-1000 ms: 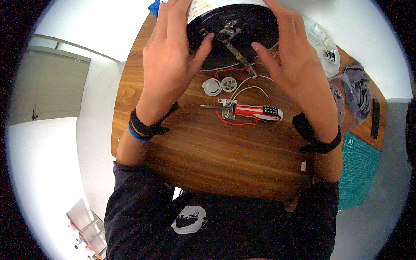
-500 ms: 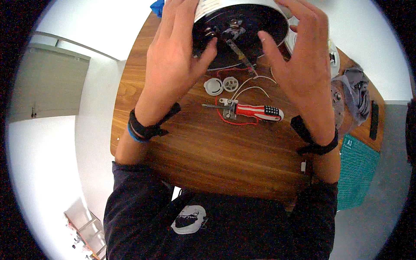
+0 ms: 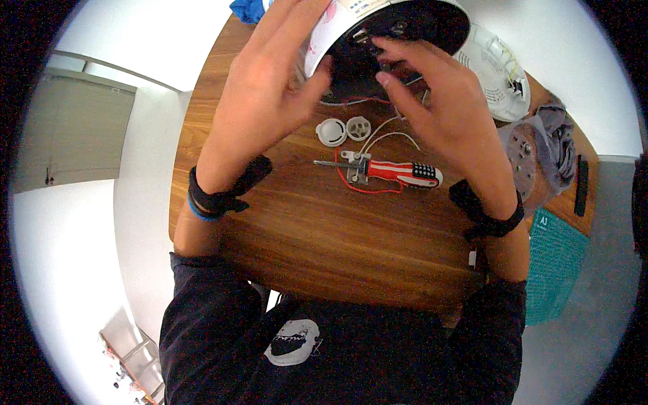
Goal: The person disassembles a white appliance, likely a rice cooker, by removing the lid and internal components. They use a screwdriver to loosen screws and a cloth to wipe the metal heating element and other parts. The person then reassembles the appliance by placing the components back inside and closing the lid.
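Shell (image 3: 333, 34) was tilted at the far side of the table, dark mouth facing back toward the person and the fingers; mouth was round, so no useful long axis. Left hand (image 3: 260, 94) had the left wall gripped, fingers along the outside, thumb at the rim; tips ran out of frame. Right hand (image 3: 442, 88) was at the mouth with thumb and forefinger spread, gap between them. Key relation: metal clip (image 3: 361, 37) sat just left of the right forefinger's tip, inside the shell, so right was the nearer hand. Contact there: couldn't tell. Nearer the person than both thumbs were two white caps (image 3: 331, 133), then the screwdriver (image 3: 405, 173), lying crosswise over a metal plate (image 3: 357, 179), shaft to the left, handle below the right thumb. Red wire (image 3: 371, 192) looped just below it. Beyond the right knuckles, off to the right: white cover (image 3: 503, 84), and closer in, a clear bag (image 3: 523, 165) of small parts.
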Available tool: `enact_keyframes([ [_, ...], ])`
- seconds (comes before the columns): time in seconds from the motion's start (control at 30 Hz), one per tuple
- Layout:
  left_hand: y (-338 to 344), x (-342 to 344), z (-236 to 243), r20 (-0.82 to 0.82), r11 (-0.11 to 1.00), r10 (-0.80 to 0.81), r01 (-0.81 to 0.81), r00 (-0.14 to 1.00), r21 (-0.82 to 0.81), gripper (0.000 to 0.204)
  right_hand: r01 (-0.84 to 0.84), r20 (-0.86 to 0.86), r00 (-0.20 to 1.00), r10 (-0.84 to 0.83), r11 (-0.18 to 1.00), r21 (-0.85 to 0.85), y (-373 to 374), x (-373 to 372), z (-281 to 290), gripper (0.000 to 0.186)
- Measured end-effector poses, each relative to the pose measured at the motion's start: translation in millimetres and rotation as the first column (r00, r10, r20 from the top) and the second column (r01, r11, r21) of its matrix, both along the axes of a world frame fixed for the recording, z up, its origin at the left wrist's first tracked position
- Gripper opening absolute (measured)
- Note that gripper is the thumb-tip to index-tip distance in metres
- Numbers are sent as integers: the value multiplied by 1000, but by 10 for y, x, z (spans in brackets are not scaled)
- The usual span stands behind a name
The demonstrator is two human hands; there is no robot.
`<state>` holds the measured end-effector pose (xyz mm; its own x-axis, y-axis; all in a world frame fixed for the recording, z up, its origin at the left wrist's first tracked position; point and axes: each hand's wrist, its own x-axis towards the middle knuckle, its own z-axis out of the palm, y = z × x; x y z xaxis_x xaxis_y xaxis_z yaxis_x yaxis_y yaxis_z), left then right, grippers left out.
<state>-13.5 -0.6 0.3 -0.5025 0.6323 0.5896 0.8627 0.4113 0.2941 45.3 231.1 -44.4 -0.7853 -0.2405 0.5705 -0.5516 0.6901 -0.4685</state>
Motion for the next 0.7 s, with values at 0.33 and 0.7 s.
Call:
enact_keyframes([
  [0.33, 28, 109, 98, 84, 985, 145, -137, 986, -101, 89, -51, 19, 998, 52, 997, -60, -85, 47, 21, 42],
  [0.7, 110, 194, 160, 64, 984, 163, -158, 984, -87, 87, 11, 473, 787, 396, 757, -653, -184, 163, 229, 39],
])
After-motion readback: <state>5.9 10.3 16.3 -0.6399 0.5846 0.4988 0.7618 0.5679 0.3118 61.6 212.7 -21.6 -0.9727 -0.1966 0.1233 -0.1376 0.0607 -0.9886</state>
